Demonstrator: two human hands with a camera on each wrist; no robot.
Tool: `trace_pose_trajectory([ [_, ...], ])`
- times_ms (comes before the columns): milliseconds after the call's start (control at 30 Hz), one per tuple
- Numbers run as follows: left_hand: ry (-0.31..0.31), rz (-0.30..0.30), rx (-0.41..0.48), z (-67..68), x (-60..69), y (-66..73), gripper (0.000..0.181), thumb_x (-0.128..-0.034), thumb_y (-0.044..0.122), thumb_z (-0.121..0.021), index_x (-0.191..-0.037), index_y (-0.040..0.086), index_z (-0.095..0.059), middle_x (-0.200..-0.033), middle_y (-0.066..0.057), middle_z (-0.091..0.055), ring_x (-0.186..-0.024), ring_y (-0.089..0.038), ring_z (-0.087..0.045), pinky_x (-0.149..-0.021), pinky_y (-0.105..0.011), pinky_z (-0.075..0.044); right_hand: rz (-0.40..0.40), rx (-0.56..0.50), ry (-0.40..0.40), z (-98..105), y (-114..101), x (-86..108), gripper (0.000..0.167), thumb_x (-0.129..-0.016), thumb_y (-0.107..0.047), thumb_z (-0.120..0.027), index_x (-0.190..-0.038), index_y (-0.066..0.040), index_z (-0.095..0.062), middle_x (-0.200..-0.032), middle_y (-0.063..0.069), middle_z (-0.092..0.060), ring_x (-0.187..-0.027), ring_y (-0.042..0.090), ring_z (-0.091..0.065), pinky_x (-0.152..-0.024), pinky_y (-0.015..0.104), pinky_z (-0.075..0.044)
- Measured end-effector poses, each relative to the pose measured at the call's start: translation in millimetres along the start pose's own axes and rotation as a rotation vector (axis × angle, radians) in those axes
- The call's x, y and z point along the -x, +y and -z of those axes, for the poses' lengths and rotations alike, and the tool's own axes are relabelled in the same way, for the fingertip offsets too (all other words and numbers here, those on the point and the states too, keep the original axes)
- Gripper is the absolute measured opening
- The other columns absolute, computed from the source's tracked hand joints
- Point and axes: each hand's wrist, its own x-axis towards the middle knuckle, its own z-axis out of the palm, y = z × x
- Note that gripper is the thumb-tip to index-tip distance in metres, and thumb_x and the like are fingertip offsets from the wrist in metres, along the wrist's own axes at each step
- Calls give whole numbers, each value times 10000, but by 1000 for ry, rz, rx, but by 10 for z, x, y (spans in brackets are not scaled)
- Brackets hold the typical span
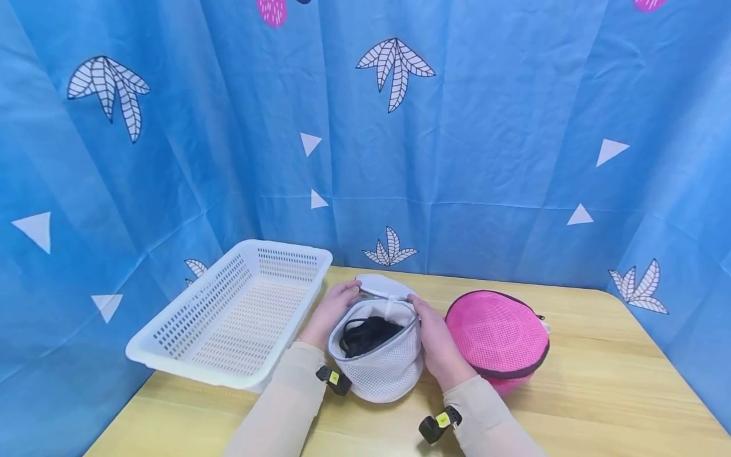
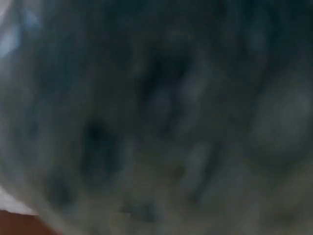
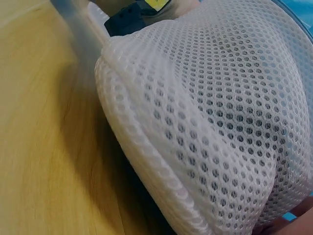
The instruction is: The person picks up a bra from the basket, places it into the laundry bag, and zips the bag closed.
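Note:
A round white mesh laundry bag [image 1: 385, 377] stands on the table with its zipped top unfastened and its lid [image 1: 384, 285] folded back. Inside lies a black bundle with a thin loop [image 1: 368, 335]; its kind cannot be told. My left hand [image 1: 335, 310] holds the bag's far left side where lid and rim meet. On the opposite side my right hand [image 1: 438, 343] grips the rim, thumb near the lid's edge. The bag's mesh wall [image 3: 205, 117] fills much of the right wrist view. The left wrist view is dark and blurred.
A white slotted plastic basket [image 1: 228, 376] stands to the left. Close beside my right hand is a pink mesh laundry bag [image 1: 497, 333] with dark trim. A blue patterned curtain [image 1: 485, 158] hangs behind the wooden table [image 1: 617, 381].

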Motion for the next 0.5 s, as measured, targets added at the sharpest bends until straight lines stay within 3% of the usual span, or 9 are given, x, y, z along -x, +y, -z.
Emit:
trace_pose_trajectory([
  [133, 49, -37, 85, -26, -14, 16, 388, -1049, 145, -506, -1385, -44, -548, -1313, -234, -621, -1241, -368, -586, -1114, -465, -366, 32, 26, 29, 8, -13, 6, 511, -1081, -283, -412, -1539, -57, -407, -1603, 118, -350, -1510, 298, -211, -1209, 461, -148],
  [300, 96, -57, 130, -27, -8, 24, 328, -1043, 130, -543, -1335, -7, -604, -1273, -185, -653, -1187, -336, -631, -1090, -467, -396, 41, 55, 78, 22, -14, 14, 455, -1072, -302, -442, -1499, -158, -500, -1566, 48, -422, -1495, 265, -260, -1200, 485, -184],
  [500, 165, -99, 187, -32, 15, 61, 232, -1016, 121, -617, -1194, -25, -647, -1135, -163, -700, -1081, -312, -684, -971, -427, -506, 96, 41, 140, 24, -17, 14, 412, -1068, -336, -491, -1428, -161, -587, -1506, 42, -496, -1463, 252, -322, -1188, 480, -227],
])
